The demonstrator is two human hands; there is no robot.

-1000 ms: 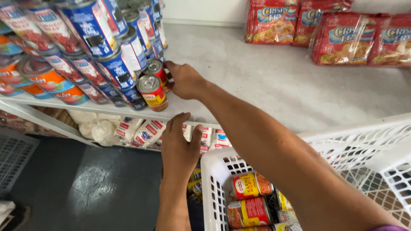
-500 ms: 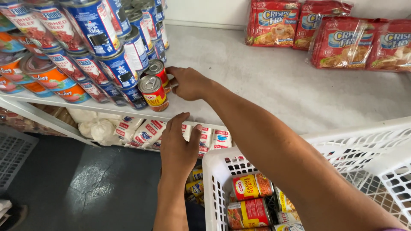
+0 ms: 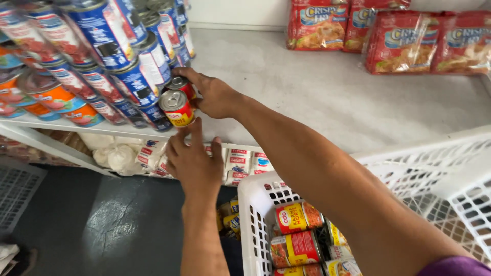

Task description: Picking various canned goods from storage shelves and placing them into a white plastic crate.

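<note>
My right hand [image 3: 217,95] reaches across the white shelf [image 3: 317,97] and grips a small red can [image 3: 180,84] standing against the stacked blue cans [image 3: 130,71]. A second red-and-yellow can [image 3: 175,107] stands just in front of it at the shelf edge. My left hand [image 3: 194,163] is raised below that front can, fingers spread and pointing up at the shelf lip, holding nothing. A white plastic basket [image 3: 251,204] under my right arm holds several red-and-yellow cans [image 3: 297,217].
Red snack packets [image 3: 388,36] line the back of the shelf. Orange-labelled cans [image 3: 56,99] sit at the left. White-and-red packets [image 3: 243,163] fill the lower shelf. A dark floor [image 3: 76,220] lies below, with a grey crate [image 3: 15,194] at the left.
My left hand has risen closer to the front can at the shelf edge. My right hand stays on the rear red can, shifted slightly.
</note>
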